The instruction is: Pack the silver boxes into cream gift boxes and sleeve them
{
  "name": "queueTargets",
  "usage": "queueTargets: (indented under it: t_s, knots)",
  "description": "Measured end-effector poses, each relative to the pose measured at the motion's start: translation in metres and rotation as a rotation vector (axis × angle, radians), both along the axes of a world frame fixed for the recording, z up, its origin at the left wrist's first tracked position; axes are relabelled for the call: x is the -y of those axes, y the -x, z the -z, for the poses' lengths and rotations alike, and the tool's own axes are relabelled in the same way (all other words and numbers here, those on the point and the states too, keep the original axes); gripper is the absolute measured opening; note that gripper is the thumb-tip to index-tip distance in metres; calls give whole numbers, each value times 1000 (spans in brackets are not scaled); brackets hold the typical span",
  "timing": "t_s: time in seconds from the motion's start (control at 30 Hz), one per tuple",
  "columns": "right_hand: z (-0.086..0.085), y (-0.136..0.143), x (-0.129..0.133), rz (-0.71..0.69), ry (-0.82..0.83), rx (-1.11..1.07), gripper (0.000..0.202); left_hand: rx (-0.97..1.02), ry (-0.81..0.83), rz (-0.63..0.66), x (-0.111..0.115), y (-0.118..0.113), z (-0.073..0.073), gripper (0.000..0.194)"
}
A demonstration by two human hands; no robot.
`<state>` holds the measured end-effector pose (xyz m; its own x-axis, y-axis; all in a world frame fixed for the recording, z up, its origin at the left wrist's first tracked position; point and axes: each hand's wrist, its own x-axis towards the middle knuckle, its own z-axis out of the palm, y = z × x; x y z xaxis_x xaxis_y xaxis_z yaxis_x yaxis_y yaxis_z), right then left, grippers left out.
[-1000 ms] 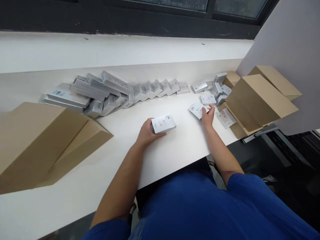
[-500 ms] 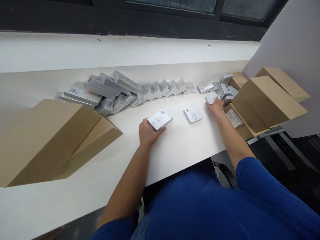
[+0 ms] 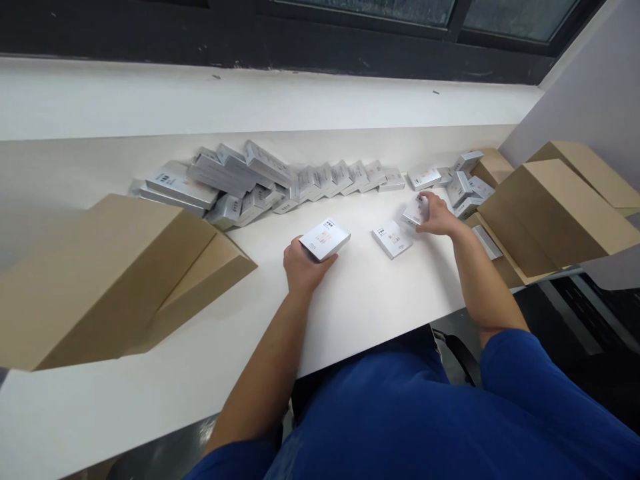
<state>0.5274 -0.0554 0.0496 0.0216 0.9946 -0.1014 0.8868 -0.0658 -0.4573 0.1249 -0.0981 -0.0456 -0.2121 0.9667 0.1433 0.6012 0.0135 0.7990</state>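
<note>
Near the middle of the white table (image 3: pixel 370 300), my left hand (image 3: pixel 304 268) is closed around a small white carton (image 3: pixel 326 239) with dark print, held with its printed face up. To the right, my right hand (image 3: pixel 438 215) grips the end of another small carton (image 3: pixel 415 209), which is tilted. Between the two hands a third carton (image 3: pixel 393 239) lies flat on the table, close to the one in my right hand. Whether the right-hand carton touches the table I cannot tell.
Along the back, a row of leaning cartons (image 3: pixel 340 179) runs into a stacked pile (image 3: pixel 235 175) at the left. An open cardboard box (image 3: pixel 115 280) stands at the left front. At the right, loose cartons (image 3: pixel 459 188) lie beside another open cardboard box (image 3: pixel 560 210).
My right hand has drawn a carton from the loose group at the right toward the flat one. My left hand keeps its carton. The view has shifted slightly.
</note>
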Motion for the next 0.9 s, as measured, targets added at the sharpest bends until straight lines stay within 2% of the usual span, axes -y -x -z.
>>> queueTargets:
  t_s: [0.07,0.13,0.23,0.33,0.57,0.67,0.8,0.9]
  knots:
    - [-12,6,11,-156,-62,-18,124,-3,-1,0,-1,0,1,80]
    - [-18,20,20,-370,-82,-27,127,-9,-4,-3,-2,0,1,79]
    - [-16,44,27,-632,14,76,125,-16,-12,-1,-3,0,2,79]
    - [-9,60,23,-741,93,236,118,-21,-21,9,-3,1,2,80]
    - [-5,65,5,-769,126,331,107,-48,-7,16,-2,2,0,80]
    - [-6,67,2,-738,119,377,106,-51,0,17,-2,1,-2,82]
    - [-10,69,9,-611,172,398,108,-44,4,25,-3,0,-3,82]
    - [-16,66,22,-422,223,436,110,-28,2,36,-3,1,-2,82]
